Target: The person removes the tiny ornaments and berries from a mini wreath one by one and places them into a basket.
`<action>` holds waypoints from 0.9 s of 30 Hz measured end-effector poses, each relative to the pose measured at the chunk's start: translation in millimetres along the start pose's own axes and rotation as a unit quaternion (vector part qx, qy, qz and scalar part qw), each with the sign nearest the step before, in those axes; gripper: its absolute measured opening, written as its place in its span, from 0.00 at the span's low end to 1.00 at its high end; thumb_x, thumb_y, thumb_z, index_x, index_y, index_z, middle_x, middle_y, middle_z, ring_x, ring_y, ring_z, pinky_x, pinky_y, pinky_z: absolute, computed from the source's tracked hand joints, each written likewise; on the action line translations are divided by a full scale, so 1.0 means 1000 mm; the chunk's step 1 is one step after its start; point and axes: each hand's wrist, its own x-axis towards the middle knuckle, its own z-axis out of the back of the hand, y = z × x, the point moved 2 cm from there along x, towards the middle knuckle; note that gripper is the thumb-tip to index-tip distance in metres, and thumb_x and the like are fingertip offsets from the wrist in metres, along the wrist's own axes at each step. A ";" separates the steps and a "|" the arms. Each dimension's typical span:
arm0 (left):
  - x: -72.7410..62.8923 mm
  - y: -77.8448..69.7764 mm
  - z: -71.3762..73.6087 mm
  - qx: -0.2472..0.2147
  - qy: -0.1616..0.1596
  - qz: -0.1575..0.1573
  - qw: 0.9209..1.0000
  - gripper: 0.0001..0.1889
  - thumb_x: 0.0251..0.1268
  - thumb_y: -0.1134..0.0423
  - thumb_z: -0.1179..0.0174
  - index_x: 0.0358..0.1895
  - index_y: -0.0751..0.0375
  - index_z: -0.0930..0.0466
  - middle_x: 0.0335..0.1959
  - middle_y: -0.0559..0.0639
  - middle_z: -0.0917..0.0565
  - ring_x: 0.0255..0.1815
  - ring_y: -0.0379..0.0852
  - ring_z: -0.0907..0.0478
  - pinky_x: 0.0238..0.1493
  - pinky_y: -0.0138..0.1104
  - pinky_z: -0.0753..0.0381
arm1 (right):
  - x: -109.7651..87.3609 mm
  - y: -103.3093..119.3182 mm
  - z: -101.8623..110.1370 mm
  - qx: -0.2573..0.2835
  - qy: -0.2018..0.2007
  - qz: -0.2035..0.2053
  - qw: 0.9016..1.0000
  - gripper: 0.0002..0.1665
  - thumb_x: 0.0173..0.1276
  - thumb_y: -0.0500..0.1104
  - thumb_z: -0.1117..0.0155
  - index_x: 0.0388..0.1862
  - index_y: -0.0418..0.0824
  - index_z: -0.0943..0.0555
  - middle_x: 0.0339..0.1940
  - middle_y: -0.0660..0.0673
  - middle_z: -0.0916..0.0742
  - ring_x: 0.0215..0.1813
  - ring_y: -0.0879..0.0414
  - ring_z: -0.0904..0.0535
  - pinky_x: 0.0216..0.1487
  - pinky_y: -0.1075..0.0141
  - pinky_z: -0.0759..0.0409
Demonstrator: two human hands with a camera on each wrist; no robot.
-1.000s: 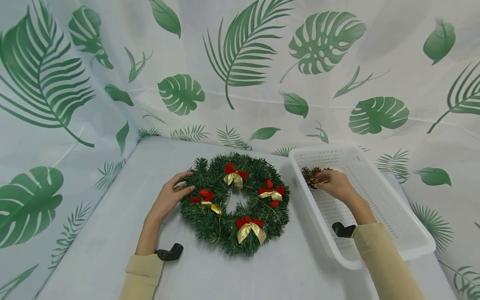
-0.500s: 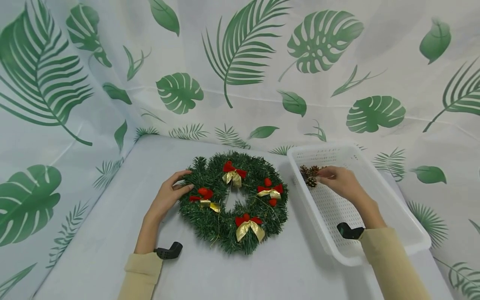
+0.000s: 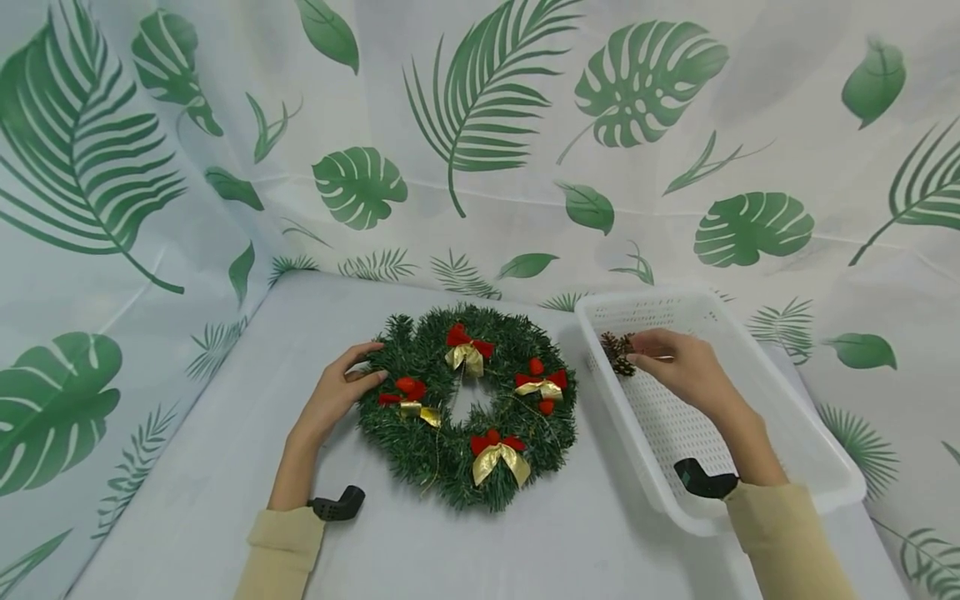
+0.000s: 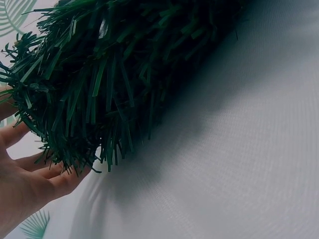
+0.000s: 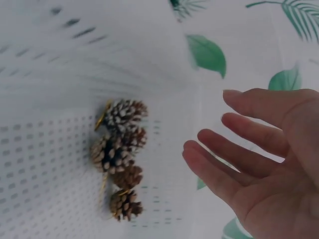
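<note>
The fingers of the left hand [image 3: 336, 396] spread against the outer edge of the green wreath [image 3: 442, 450], their tips partly lost in its foliage, so whether they grip it I cannot tell; the wreath lies on the table [image 3: 585, 542] just to their right, its red and gold bows [image 3: 501, 462] further in from the fingertips. The right hand [image 3: 690, 373] has its fingers parted and released over the white basket [image 3: 780, 408], with brown pine cones [image 3: 617, 357] just beyond the fingertips, apart from them.
</note>
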 end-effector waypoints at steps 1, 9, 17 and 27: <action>0.000 0.000 0.000 -0.001 0.000 -0.001 1.000 0.30 0.75 0.53 0.37 0.77 0.46 0.33 0.83 0.59 0.45 0.73 0.66 0.30 0.71 0.62 0.32 | -0.001 0.003 0.001 0.003 -0.002 0.000 1.000 0.25 0.79 0.48 0.38 0.63 0.30 0.20 0.58 0.28 0.15 0.57 0.31 0.16 0.51 0.42 0.15; 0.000 -0.002 0.001 0.004 0.001 -0.001 1.000 0.31 0.75 0.52 0.37 0.77 0.46 0.33 0.83 0.60 0.45 0.74 0.67 0.31 0.71 0.63 0.32 | -0.013 0.028 0.005 0.030 -0.033 0.017 0.999 0.24 0.77 0.48 0.35 0.62 0.33 0.19 0.55 0.29 0.13 0.55 0.34 0.14 0.52 0.45 0.15; 0.000 -0.001 0.000 0.007 -0.001 -0.002 1.000 0.30 0.75 0.52 0.37 0.77 0.46 0.33 0.83 0.59 0.44 0.74 0.67 0.31 0.71 0.63 0.32 | -0.024 0.047 -0.004 0.050 -0.071 0.034 0.996 0.20 0.73 0.43 0.30 0.59 0.35 0.17 0.52 0.33 0.11 0.52 0.36 0.12 0.44 0.71 0.14; 0.001 0.000 -0.001 0.007 -0.001 -0.005 1.000 0.30 0.75 0.53 0.37 0.77 0.47 0.33 0.82 0.60 0.44 0.74 0.68 0.32 0.71 0.63 0.32 | -0.033 0.064 -0.027 0.093 -0.111 0.077 0.987 0.17 0.70 0.36 0.29 0.57 0.37 0.15 0.51 0.37 0.11 0.51 0.41 0.12 0.47 0.86 0.24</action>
